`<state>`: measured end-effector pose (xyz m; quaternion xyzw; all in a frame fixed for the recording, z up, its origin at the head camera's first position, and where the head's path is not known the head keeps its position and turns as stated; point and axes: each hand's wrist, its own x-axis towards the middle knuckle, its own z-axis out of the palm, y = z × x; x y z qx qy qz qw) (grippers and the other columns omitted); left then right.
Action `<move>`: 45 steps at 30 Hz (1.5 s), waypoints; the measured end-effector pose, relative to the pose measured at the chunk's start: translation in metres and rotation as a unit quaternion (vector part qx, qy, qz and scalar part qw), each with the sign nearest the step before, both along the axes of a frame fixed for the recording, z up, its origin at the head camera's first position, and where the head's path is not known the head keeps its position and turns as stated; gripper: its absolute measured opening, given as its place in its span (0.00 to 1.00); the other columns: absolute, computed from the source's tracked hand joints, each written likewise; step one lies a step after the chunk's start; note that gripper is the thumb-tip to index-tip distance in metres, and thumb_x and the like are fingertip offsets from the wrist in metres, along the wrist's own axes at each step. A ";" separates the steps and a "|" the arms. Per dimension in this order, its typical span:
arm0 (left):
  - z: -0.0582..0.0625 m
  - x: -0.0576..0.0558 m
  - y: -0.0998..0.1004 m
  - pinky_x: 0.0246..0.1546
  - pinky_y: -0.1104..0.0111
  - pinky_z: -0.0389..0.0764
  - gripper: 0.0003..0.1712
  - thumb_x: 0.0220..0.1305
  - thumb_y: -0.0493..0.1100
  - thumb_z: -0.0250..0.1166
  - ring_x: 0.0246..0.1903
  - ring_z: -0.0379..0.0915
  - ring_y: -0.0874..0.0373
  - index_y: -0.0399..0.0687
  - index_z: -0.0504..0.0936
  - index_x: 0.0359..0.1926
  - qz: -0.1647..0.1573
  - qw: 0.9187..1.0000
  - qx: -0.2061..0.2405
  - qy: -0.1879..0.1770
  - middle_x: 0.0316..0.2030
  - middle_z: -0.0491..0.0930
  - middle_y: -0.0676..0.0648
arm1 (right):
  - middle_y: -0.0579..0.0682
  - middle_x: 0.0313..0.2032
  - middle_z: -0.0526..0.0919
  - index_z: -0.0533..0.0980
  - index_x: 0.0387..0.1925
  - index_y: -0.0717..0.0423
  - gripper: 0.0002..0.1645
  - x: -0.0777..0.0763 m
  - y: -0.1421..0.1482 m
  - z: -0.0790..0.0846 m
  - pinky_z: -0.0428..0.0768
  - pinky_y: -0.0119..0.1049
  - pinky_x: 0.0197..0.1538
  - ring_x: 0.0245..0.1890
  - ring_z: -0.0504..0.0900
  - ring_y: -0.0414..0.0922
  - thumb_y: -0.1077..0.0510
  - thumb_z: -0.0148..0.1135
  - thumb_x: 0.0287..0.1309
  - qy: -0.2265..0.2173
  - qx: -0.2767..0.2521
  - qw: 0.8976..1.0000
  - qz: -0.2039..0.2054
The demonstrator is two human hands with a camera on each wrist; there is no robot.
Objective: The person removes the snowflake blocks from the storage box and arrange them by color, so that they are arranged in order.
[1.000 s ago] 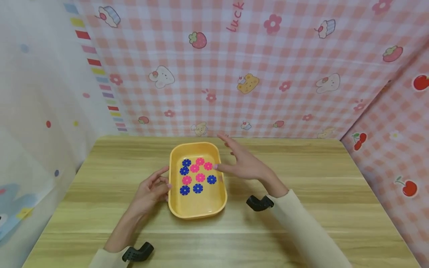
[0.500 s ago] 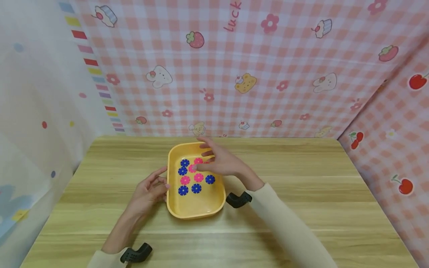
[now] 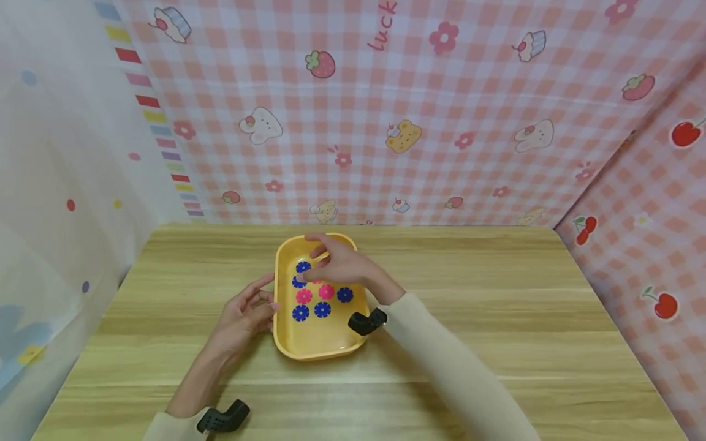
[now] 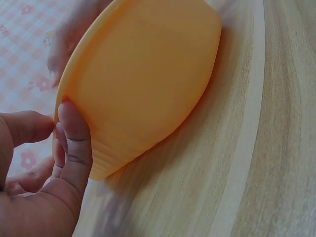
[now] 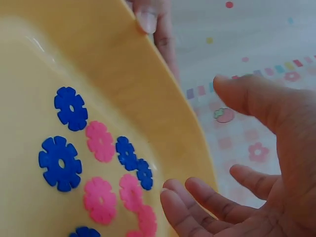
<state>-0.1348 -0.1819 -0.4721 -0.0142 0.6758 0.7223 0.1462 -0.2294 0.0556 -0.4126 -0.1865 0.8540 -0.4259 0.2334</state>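
A yellow plastic tray rests on the wooden table, holding several blue snowflake discs and several pink snowflake discs. My left hand grips the tray's left rim between thumb and fingers, and the left wrist view shows the pinch beside the tray's outer wall. Above the tray's far half is my right hand, thumb and fingers spread apart. It covers some pink discs in the head view. In the right wrist view nothing lies between its fingers, and blue discs and pink discs lie flat below.
Wood-grain table extends on both sides of the tray. A pink checked cloth hangs behind it, with a white cloth at the left and another checked cloth at the right. Black wrist mounts sit by both cuffs.
My right hand has moved left from beyond the tray's right rim to over the discs, and lowered a little. My left hand stays on the rim, and the discs appear unmoved.
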 end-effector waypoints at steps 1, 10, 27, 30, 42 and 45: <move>0.000 0.000 0.000 0.35 0.69 0.87 0.39 0.70 0.32 0.62 0.35 0.78 0.61 0.49 0.60 0.78 0.000 1.000 0.001 0.001 0.43 0.76 0.52 | 0.53 0.63 0.76 0.58 0.78 0.43 0.54 -0.001 -0.002 -0.002 0.83 0.41 0.56 0.56 0.81 0.48 0.41 0.74 0.57 -0.003 0.005 1.000 -0.003; 0.000 0.000 0.000 0.35 0.69 0.86 0.40 0.69 0.31 0.62 0.35 0.78 0.61 0.49 0.60 0.78 0.001 1.000 0.009 0.000 0.43 0.76 0.51 | 0.50 0.49 0.81 0.69 0.71 0.46 0.43 -0.010 -0.019 -0.017 0.82 0.34 0.45 0.42 0.81 0.45 0.46 0.76 0.56 -0.023 0.022 0.999 -0.024; -0.003 -0.001 -0.001 0.34 0.69 0.87 0.40 0.69 0.31 0.63 0.33 0.79 0.62 0.48 0.60 0.78 0.002 1.000 0.016 0.003 0.44 0.76 0.49 | 0.45 0.30 0.79 0.86 0.48 0.47 0.15 -0.011 -0.037 -0.037 0.74 0.27 0.24 0.21 0.75 0.38 0.56 0.76 0.58 0.032 0.106 0.993 -0.028; -0.003 -0.001 -0.001 0.34 0.69 0.87 0.40 0.69 0.31 0.63 0.32 0.79 0.62 0.48 0.60 0.78 0.003 1.000 0.019 0.002 0.44 0.76 0.49 | 0.44 0.30 0.78 0.85 0.47 0.48 0.13 -0.011 -0.038 -0.038 0.74 0.26 0.24 0.22 0.74 0.37 0.58 0.74 0.60 0.042 0.115 0.992 -0.020; -0.003 -0.001 0.000 0.34 0.69 0.87 0.40 0.69 0.31 0.63 0.33 0.79 0.62 0.49 0.60 0.78 0.009 1.000 0.019 -0.003 0.43 0.76 0.50 | 0.46 0.33 0.78 0.83 0.46 0.49 0.11 -0.012 -0.039 -0.039 0.79 0.26 0.27 0.25 0.78 0.38 0.57 0.72 0.62 0.052 0.138 0.989 -0.007; -0.003 -0.001 0.001 0.34 0.70 0.87 0.40 0.69 0.31 0.64 0.33 0.79 0.62 0.49 0.61 0.78 0.012 1.000 0.019 -0.004 0.43 0.76 0.51 | 0.46 0.32 0.78 0.83 0.46 0.49 0.11 -0.012 -0.039 -0.038 0.79 0.27 0.27 0.24 0.78 0.38 0.57 0.72 0.62 0.049 0.142 0.989 -0.010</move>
